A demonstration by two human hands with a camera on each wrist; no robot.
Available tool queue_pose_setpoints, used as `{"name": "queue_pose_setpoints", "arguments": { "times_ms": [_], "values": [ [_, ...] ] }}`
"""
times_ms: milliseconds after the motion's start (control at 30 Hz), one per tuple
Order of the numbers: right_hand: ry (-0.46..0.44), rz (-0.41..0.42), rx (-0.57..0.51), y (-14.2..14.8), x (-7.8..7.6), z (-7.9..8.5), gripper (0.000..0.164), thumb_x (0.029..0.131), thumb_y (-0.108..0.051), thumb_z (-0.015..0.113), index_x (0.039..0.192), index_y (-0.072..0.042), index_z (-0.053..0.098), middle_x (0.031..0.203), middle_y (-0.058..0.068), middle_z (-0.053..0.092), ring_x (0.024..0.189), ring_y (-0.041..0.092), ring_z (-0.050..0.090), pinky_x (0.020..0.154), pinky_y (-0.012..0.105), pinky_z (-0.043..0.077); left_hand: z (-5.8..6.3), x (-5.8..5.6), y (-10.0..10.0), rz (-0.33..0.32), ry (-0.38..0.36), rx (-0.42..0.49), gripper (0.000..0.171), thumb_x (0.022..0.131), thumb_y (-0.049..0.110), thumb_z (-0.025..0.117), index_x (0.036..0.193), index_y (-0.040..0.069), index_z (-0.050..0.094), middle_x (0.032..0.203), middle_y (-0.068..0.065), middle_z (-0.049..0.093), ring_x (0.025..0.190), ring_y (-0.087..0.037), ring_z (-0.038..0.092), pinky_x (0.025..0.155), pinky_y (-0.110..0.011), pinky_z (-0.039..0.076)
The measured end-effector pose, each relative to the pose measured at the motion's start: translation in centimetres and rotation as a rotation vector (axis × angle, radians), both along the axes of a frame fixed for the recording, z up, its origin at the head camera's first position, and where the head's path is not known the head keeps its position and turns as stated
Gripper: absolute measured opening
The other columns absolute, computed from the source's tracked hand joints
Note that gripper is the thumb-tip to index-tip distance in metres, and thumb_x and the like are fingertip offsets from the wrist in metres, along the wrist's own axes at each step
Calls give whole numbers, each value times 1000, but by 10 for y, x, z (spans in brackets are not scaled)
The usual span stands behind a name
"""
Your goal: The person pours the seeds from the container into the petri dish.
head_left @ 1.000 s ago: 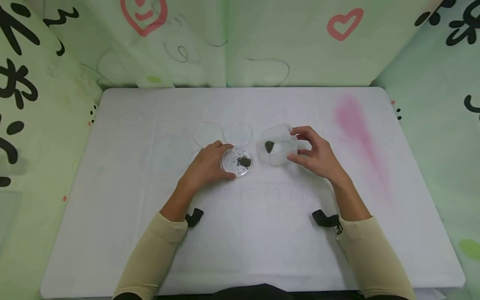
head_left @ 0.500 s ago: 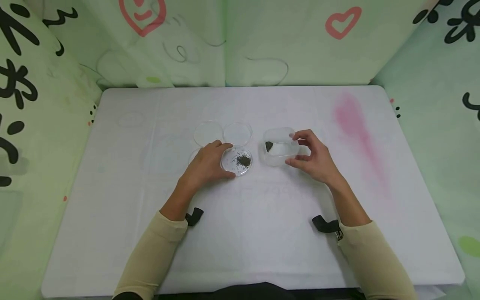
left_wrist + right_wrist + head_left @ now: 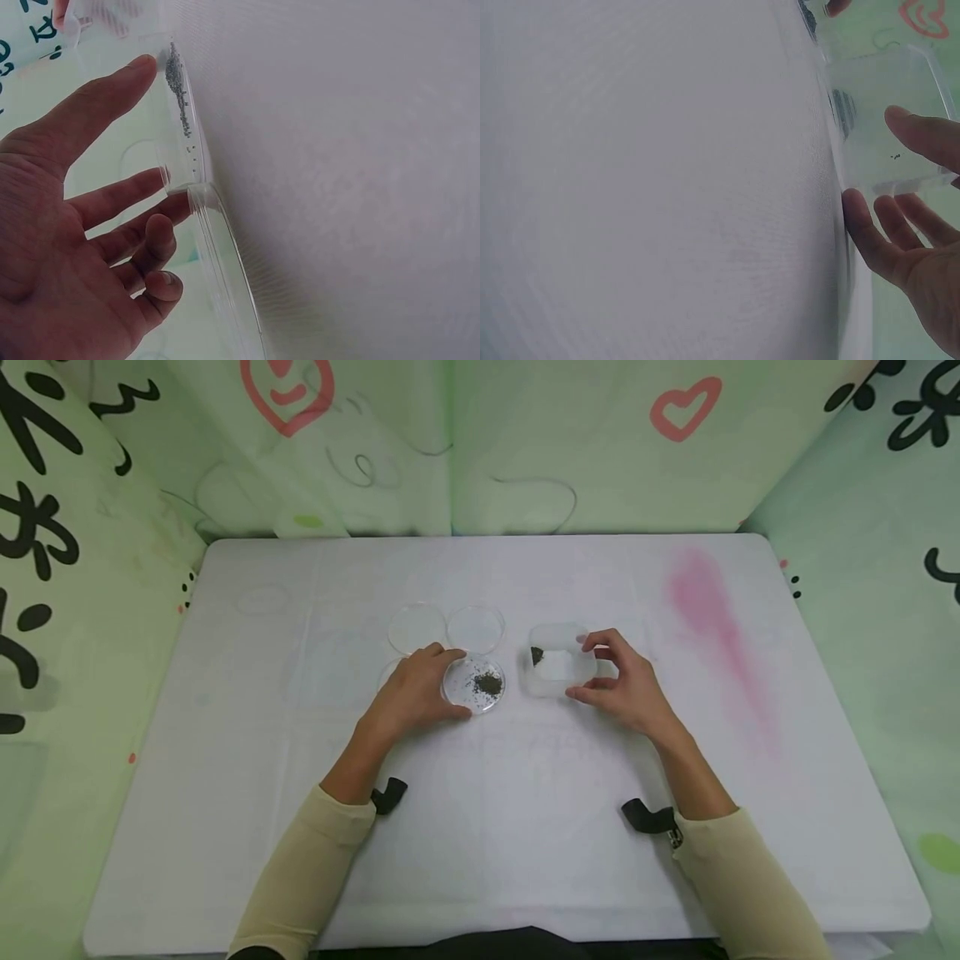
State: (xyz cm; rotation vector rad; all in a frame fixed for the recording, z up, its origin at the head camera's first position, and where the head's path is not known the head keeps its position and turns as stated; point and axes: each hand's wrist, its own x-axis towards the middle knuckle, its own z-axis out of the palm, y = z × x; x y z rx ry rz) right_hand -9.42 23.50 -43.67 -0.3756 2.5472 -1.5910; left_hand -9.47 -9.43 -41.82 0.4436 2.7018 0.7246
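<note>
My left hand (image 3: 412,692) grips a clear petri dish (image 3: 459,695) at its left edge, thumb on the near side and fingers on the far side. Dark grains (image 3: 488,683) lie in a loose heap in the dish, with specks scattered around. To the right of it, my right hand (image 3: 622,681) holds a clear plastic box (image 3: 558,687) by its right side, thumb and fingers spread across it. A small dark clump of grains (image 3: 536,656) sits against the box's left wall. In the right wrist view the box (image 3: 892,90) stands tilted, with a few specks on its wall.
Two more clear round dishes (image 3: 417,627) lie side by side behind the held one, and another is partly hidden by the left hand. A white cloth (image 3: 480,827) covers the table, with a pink stain (image 3: 712,618) on the right. Green printed curtains surround it.
My right hand has moved slightly toward me, turning the box, whose dark clump looks smaller in view. My left hand and the petri dish stay put.
</note>
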Motion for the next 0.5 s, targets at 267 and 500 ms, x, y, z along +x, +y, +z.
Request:
{"name": "queue_pose_setpoints", "arguments": {
  "times_ms": [267,500],
  "values": [
    [7,-13,0,-2,1,-1,62,75,9,88,125,-2,52,146,15,55,126,35,56,77,17,58,-1,1,-1,1,10,6,85,77,35,92,150,10,55,137,-11,61,125,-31,59,110,-48,45],
    [15,-15,10,-3,2,-1,65,75,7,89,128,-3,53,146,15,54,125,36,55,77,15,56,-2,1,-2,4,19,20,87,76,34,93,150,10,54,135,-12,59,124,-31,56,105,-47,49]
  ]
}}
